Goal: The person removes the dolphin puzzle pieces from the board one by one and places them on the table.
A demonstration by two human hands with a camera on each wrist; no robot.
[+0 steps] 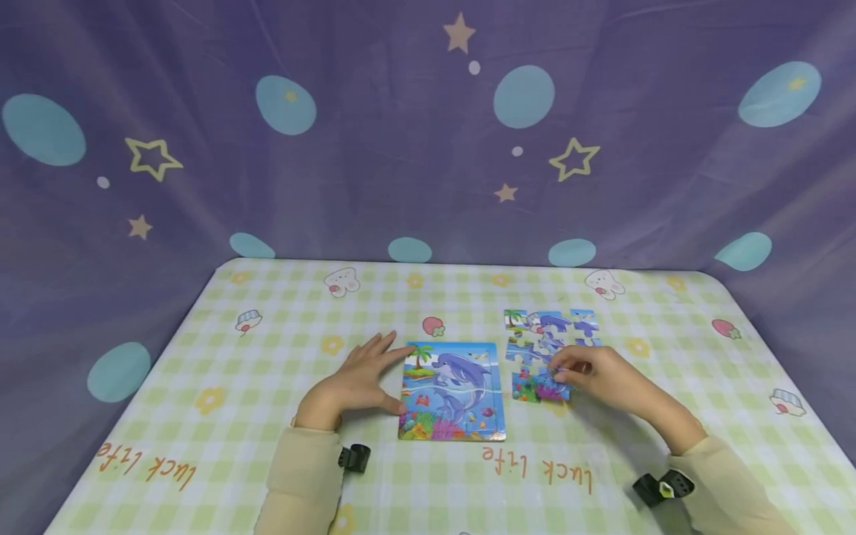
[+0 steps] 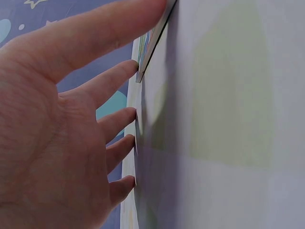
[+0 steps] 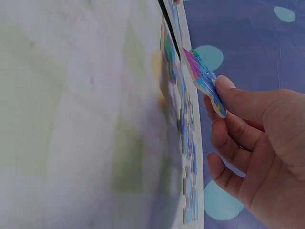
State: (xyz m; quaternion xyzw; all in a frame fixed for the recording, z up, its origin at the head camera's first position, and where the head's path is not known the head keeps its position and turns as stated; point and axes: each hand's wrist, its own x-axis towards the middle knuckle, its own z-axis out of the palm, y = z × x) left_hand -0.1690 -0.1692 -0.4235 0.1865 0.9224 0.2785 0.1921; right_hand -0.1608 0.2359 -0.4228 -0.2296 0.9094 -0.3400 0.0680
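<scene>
A square dolphin puzzle board (image 1: 451, 391) lies flat on the table. My left hand (image 1: 354, 379) is spread at its left side, thumb and index finger touching the board's edge; the left wrist view shows the same hand (image 2: 71, 109) with its fingers extended. To the right of the board, my right hand (image 1: 605, 375) pinches a jigsaw piece (image 3: 205, 78) between thumb and index finger, lifted off the table. Beneath and beyond that hand lie loose jigsaw pieces (image 1: 521, 349), some joined or close together, partly hidden by the hand.
A checked tablecloth (image 1: 267, 394) with printed flowers and lettering covers the table. Behind it hangs a purple curtain (image 1: 401, 148) with stars and blue ovals. Each sleeve has a black wrist camera (image 1: 354, 458) near it.
</scene>
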